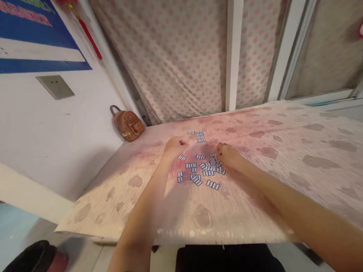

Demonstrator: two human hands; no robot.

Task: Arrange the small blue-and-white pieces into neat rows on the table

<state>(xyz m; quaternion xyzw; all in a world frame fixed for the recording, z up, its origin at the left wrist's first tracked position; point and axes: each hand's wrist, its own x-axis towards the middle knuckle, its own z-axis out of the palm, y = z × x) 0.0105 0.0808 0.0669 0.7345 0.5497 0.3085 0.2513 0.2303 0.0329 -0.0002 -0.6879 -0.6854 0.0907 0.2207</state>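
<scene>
Small flat pieces with blue edges and white bars lie on the table. Several are heaped in a loose pile [212,166], some overlapping, and others lie scattered toward the table's front edge. Beyond them, a neat block of pieces [200,137] is lined up in rows. My left hand [174,145] rests left of that block with its fingers curled closed; whatever is in them is hidden. At the far right side of the pile, my right hand [228,154] is closed in a pinch close to a striped piece [213,155]. Whether it grips that piece is too small to make out.
A patterned cloth with a clear cover drapes the table [296,143]. A small brown backpack-shaped bag [130,124] stands at the back left corner by the wall. A dark bin [24,270] is on the floor at left. Behind the table hangs a dotted curtain [174,52].
</scene>
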